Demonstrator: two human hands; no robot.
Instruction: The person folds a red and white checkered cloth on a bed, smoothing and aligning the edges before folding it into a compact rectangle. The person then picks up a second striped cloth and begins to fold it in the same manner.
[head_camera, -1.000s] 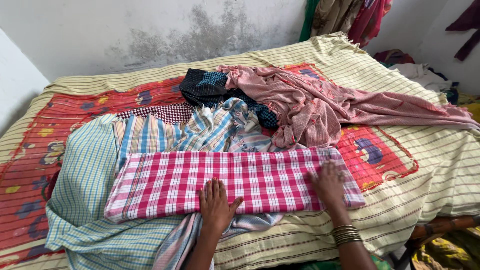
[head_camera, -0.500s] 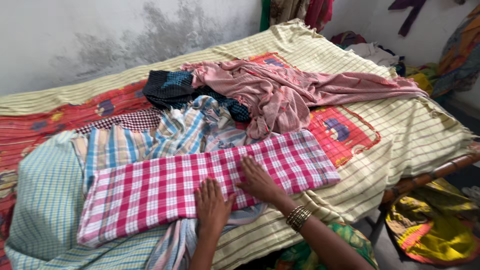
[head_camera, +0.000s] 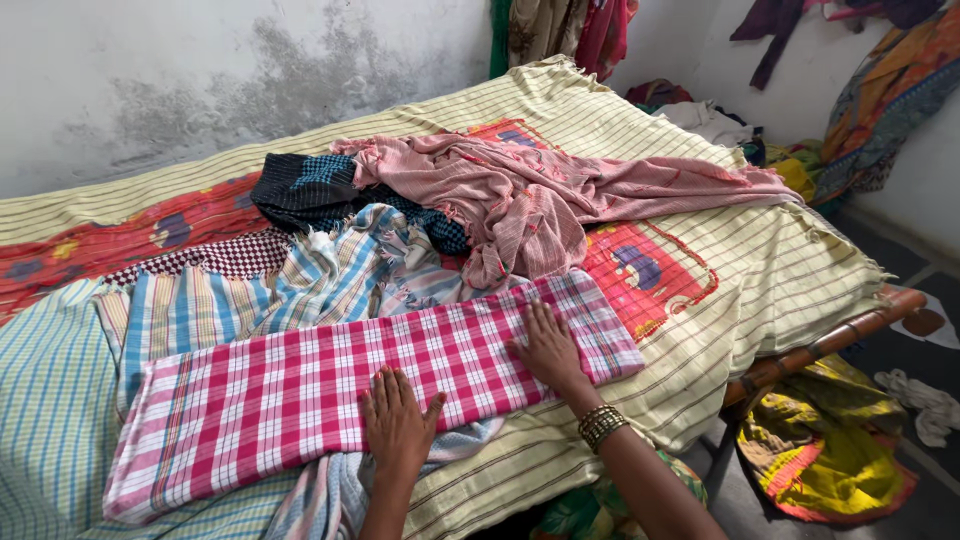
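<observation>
Pink-and-white checked cloth (head_camera: 330, 395) lies folded into a long band across lower centre of frame, running from lower left up toward centre right, on top of other fabrics on the bed. Both hands flat on it, palms down. Left hand (head_camera: 398, 425) sits at the near long edge, lower centre, fingers spread, fingertips pointing up-frame. Right hand (head_camera: 548, 347) rests nearer the band's right end, centre right, fingers slightly fanned & pressed onto the weave; stack of metal bangles (head_camera: 600, 427) on that wrist.

Looks like the smoothing/flattening stage of a fold: band is already narrow & neat, w/ edges roughly parallel. Judging by that, a further fold would call for lifting one short end & carrying it over to the other, keeping corners matched.

Edges & room: right short end of the band sits near the red patterned patch of the striped bedsheet (head_camera: 800, 270), w/ bare sheet beyond it toward the bed's right edge, so some space there. Left end reaches lower left of frame over a blue-green checked cloth (head_camera: 50, 400). Up-frame is crowded: blue-striped cloth (head_camera: 300, 285) touches the far long edge, dark checked cloth (head_camera: 305, 190) & rumpled pink cloth (head_camera: 520, 195) just behind. Near edge is close to the mattress edge, little slack.
</observation>
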